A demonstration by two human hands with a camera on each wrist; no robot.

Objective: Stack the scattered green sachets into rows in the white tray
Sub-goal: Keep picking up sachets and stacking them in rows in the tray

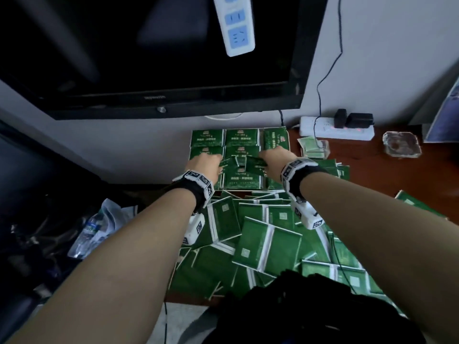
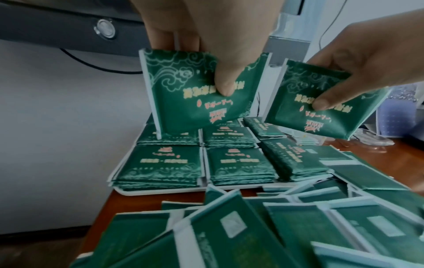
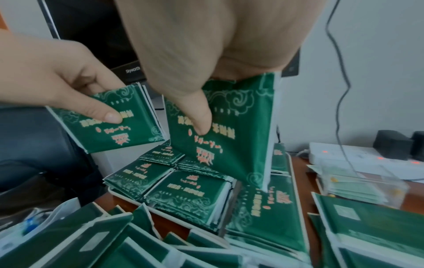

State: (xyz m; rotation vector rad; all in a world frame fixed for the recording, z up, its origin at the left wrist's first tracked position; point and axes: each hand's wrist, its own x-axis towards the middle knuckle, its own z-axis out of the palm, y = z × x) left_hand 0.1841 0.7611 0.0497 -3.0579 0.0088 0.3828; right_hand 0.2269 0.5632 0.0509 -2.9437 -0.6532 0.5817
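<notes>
Green sachets [image 2: 160, 163] glossy, cloud print, gold-red text, stacked in rows in white tray [image 2: 160, 191] by wall. Left hand [image 2: 206, 36] pinches one sachet [image 2: 183, 101] above tray; right hand [image 3: 206, 54] pinches another [image 3: 229, 130]. Loose pile [image 1: 260, 244] near side, face-down. Power strip [image 1: 335, 130], monitor [image 1: 149, 58] behind.

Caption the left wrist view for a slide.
Left hand and right hand each pinch a green sachet above stacked rows in the white tray.
</notes>
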